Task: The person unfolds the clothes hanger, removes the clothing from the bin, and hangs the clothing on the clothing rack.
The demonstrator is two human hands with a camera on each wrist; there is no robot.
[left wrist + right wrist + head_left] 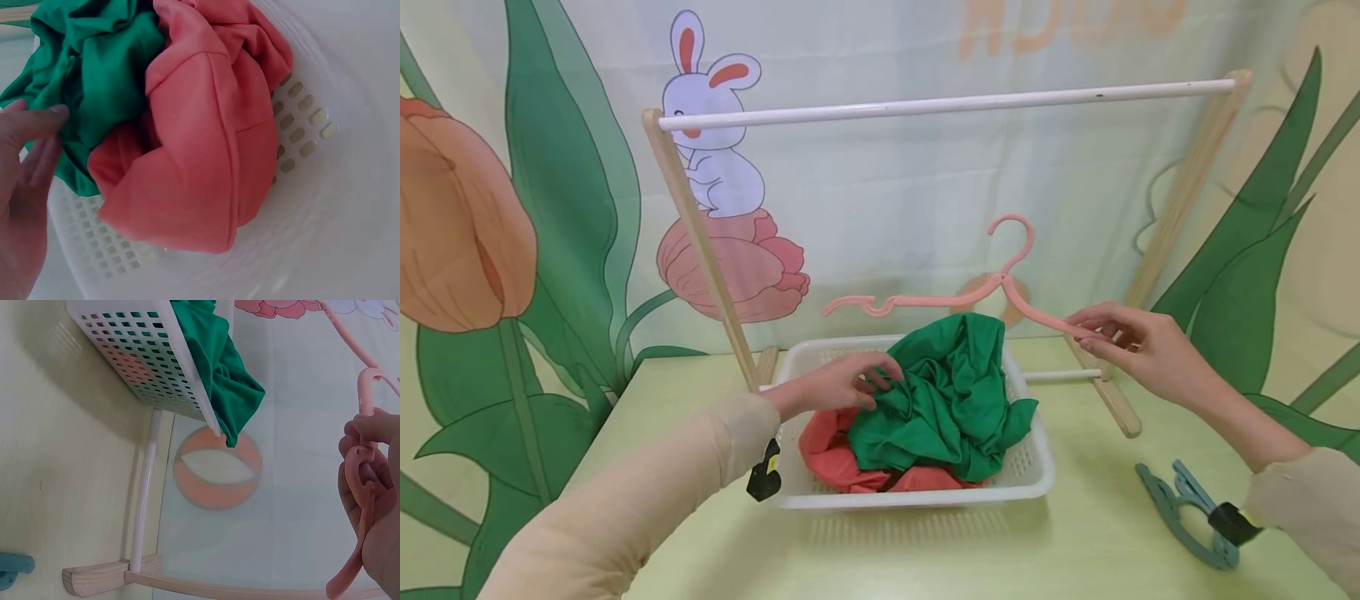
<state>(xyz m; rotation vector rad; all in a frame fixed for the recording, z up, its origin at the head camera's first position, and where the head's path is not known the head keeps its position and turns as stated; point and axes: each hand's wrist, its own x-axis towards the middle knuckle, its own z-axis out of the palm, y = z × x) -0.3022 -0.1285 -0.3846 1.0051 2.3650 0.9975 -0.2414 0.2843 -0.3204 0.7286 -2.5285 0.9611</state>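
My right hand (1138, 346) holds a pink plastic clothes hanger (925, 301) by one arm, up above the basket's right side. The hanger's hook points upward, and its other arm reaches left over the basket. In the right wrist view, my fingers curl round the hanger's arm near a notch. My left hand (850, 385) hovers at the left of a crumpled green cloth (951, 417), fingers loosely bent. Whether its fingertips touch the cloth, I cannot tell. A coral-red garment (194, 144) lies beside and partly under the green one in the white perforated basket (925, 500).
Behind the basket stands a rack with wooden legs (703, 250) and a white top rod (925, 107). Its low white bar (1063, 376) runs close behind the basket. A folded teal hanger (1165, 507) lies on the table at the right. A printed curtain (880, 192) hangs at the back.
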